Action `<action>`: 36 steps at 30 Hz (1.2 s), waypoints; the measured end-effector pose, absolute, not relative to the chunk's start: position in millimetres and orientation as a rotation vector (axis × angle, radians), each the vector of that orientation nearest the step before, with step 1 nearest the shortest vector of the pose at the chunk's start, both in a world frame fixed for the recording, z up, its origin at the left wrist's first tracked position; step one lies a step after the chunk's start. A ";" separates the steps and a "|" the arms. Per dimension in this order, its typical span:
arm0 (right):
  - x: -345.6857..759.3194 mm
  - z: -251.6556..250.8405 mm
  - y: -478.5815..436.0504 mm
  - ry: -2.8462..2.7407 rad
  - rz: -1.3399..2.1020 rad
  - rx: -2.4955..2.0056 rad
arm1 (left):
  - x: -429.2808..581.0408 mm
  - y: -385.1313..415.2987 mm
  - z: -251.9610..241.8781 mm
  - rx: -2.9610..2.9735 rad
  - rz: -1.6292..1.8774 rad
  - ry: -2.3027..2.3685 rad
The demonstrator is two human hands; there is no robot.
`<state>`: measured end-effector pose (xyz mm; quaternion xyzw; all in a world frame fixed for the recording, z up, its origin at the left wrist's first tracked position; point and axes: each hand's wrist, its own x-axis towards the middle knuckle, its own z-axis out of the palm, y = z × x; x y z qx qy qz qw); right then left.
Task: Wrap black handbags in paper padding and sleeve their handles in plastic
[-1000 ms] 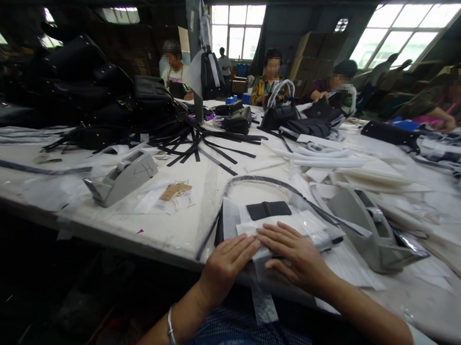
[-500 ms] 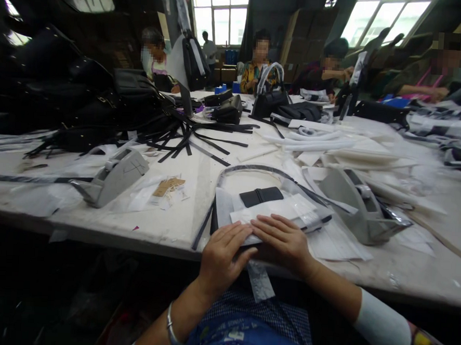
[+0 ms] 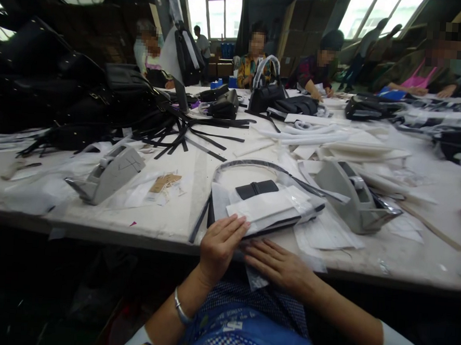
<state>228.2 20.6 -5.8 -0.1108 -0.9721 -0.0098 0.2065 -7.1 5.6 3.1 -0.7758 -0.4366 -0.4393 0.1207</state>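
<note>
A dark handbag (image 3: 211,213) lies flat at the table's near edge, partly covered by white wrapping sheets (image 3: 259,210). On its upper part rests a small black strap piece (image 3: 256,189), and its plastic-wrapped handle (image 3: 250,165) arches away from me. My left hand (image 3: 222,245) lies on the bag's near left corner, fingers stretched together over the white sheet; its thumb is hidden. Just below the bag's near edge, my right hand (image 3: 277,263) is flat with fingers extended, palm down. Beneath it hangs a clear plastic piece (image 3: 255,281).
Grey tape dispensers stand left (image 3: 105,175) and right (image 3: 356,196) of the bag. Brown tags (image 3: 165,183) lie to the left. Black straps (image 3: 186,133) and piled black bags (image 3: 83,80) fill the far left. Co-workers sit across the table (image 3: 172,226).
My right hand has slid off the bag's top down to its near edge. My left hand stays on the near left corner. The whole view has shifted slightly.
</note>
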 end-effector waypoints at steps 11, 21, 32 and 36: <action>204.5 -8.4 -17.5 -2.326 0.216 -0.395 | -6.9 8.7 -6.3 -2.251 -1.274 -1.285; 204.8 52.0 -11.1 -2.344 0.219 -0.383 | -8.5 10.6 -7.8 -2.259 -1.258 -1.250; 164.8 77.4 96.7 -2.358 0.530 -0.899 | -6.5 6.7 -8.0 -2.203 -1.300 -1.282; 154.3 70.7 111.6 -2.334 0.692 -1.114 | -7.1 6.0 -6.2 -2.187 -1.381 -1.336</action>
